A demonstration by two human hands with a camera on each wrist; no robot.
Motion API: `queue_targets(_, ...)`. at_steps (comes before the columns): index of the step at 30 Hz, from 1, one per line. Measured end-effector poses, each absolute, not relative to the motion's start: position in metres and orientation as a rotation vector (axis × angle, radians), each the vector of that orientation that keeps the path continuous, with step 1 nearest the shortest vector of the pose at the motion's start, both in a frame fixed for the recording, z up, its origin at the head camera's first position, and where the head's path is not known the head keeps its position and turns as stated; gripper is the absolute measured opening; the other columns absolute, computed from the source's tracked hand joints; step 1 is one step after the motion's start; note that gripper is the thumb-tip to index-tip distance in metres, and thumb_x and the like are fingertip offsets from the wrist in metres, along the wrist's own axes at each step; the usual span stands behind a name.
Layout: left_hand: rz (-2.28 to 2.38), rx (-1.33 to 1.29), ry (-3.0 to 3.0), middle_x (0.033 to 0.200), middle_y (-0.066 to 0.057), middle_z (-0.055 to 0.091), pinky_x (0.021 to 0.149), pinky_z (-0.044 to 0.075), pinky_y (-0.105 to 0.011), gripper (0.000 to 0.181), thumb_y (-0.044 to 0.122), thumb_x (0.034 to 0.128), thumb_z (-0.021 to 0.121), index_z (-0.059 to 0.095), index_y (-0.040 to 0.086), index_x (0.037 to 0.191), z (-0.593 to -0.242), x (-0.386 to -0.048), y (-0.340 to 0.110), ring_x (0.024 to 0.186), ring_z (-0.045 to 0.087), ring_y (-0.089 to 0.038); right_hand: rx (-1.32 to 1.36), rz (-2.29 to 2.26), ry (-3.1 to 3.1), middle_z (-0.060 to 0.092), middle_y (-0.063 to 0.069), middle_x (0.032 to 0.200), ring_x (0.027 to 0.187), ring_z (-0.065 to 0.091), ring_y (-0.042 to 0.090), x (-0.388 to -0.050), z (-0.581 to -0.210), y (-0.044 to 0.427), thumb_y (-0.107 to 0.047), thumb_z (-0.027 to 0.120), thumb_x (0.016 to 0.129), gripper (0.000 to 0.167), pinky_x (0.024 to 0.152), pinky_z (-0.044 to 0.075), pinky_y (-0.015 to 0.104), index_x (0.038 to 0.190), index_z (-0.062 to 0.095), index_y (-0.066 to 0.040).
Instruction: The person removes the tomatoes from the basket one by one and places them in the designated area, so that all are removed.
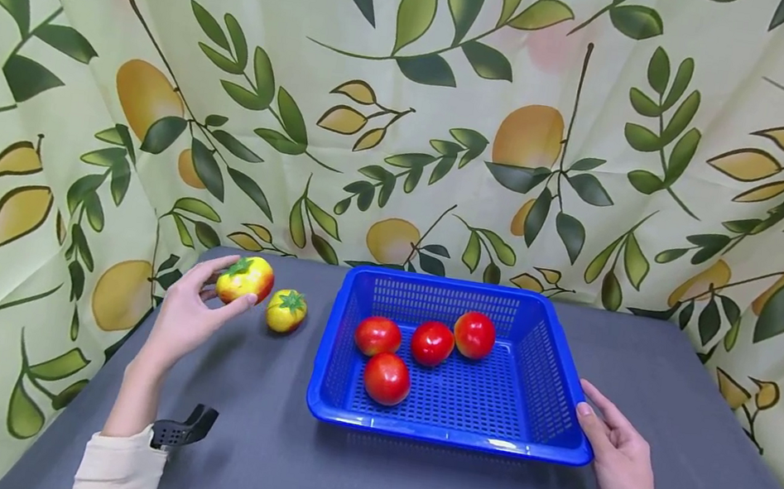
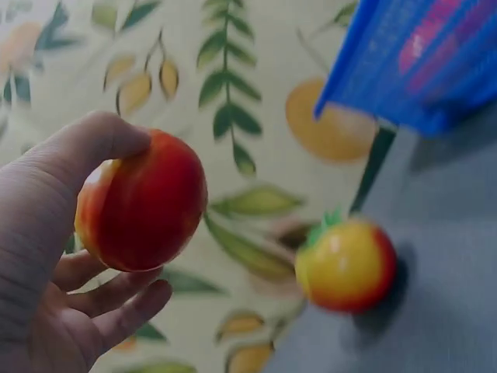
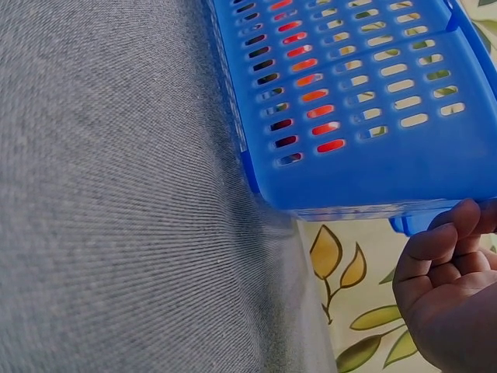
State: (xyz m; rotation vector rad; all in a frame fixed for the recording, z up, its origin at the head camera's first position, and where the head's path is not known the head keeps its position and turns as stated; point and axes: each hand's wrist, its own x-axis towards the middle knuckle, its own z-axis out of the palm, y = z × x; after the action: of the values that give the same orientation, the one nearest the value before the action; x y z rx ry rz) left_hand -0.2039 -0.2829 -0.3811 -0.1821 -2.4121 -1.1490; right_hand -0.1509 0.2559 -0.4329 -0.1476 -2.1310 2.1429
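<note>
My left hand (image 1: pixel 190 312) holds a yellow-and-red tomato (image 1: pixel 246 280) with a green calyx, raised above the table's left side. In the left wrist view, the tomato's red underside (image 2: pixel 151 206) shows between thumb and fingers. A second yellow-and-red tomato (image 1: pixel 286 312) lies on the table just right of that hand, left of the blue plastic basket (image 1: pixel 444 436). Inside the basket, towards its left and back, are several red tomatoes (image 1: pixel 386 378). With thumb and fingers, my right hand (image 1: pixel 621 460) grips the basket's rim near its front right corner.
The table has a grey cloth (image 1: pixel 298 482). A leaf-and-fruit patterned curtain (image 1: pixel 429 191) hangs behind the table and along both sides. A black wrist-worn device (image 1: pixel 184 427) sticks out from the left wrist.
</note>
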Motion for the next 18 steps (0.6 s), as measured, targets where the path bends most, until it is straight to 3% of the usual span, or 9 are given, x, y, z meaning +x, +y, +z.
queue_targets(5, -1.246, -0.064, -2.42, 0.132, -0.014, 0.055, 0.085, 0.042, -0.013, 0.065, 0.026, 0.085, 0.08, 0.052, 0.008, 0.141, -0.397, -0.207, -0.306, 0.111, 0.054, -0.025, -0.123, 2.157, -2.107, 0.071, -0.011, 0.101, 0.086, 0.07, 0.011, -0.152, -0.434, 0.255, -0.028, 0.059, 0.1, 0.064, 0.067, 0.056, 0.026, 0.149, 0.035, 0.004)
queue_targets(13, -1.247, 0.012, -2.464, 0.132, -0.014, 0.054, 0.083, 0.045, -0.018, 0.07, 0.03, 0.0825, 0.082, 0.051, 0.006, 0.14, -0.415, -0.217, -0.311, 0.112, 0.054, -0.027, -0.123, 2.144, -2.11, 0.071, -0.01, 0.101, 0.085, 0.07, 0.012, -0.151, -0.435, 0.257, -0.029, 0.06, 0.099, 0.064, 0.067, 0.056, 0.026, 0.149, 0.036, 0.002)
queue_targets(18, -1.183, 0.078, -2.522, 0.134, -0.02, 0.052, 0.086, 0.045, -0.031, 0.073, 0.034, 0.0832, 0.081, 0.049, 0.004, 0.142, -0.421, -0.218, -0.311, 0.114, 0.053, -0.036, -0.117, 2.154, -2.104, 0.071, -0.01, 0.102, 0.085, 0.071, 0.013, -0.15, -0.435, 0.257, -0.03, 0.06, 0.099, 0.064, 0.067, 0.057, 0.027, 0.149, 0.036, 0.003)
